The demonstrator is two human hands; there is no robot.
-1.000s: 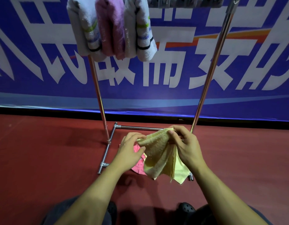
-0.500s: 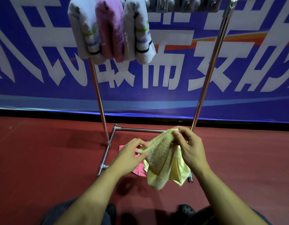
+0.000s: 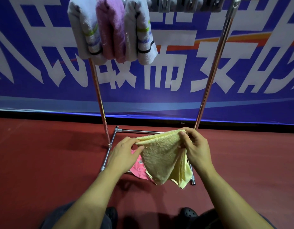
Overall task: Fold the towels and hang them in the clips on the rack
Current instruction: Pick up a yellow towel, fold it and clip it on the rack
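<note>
So the blue banner (image 3: 176, 80) behind has big white Chinese characters, cropped, can't really read them. Left hand (image 3: 123, 156) and right hand (image 3: 195, 149) each pinch the folded yellow towel (image 3: 161, 156) at lower center, over a pink towel (image 3: 138, 169) on the red floor (image 3: 43, 162). Three towels hang clipped on the rack (image 3: 210, 76), upper left.

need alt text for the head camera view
Both hands, left hand and right hand, pinch the top edge of a folded yellow towel above a pink towel on the red floor. Three folded towels hang from the rack above.
</note>
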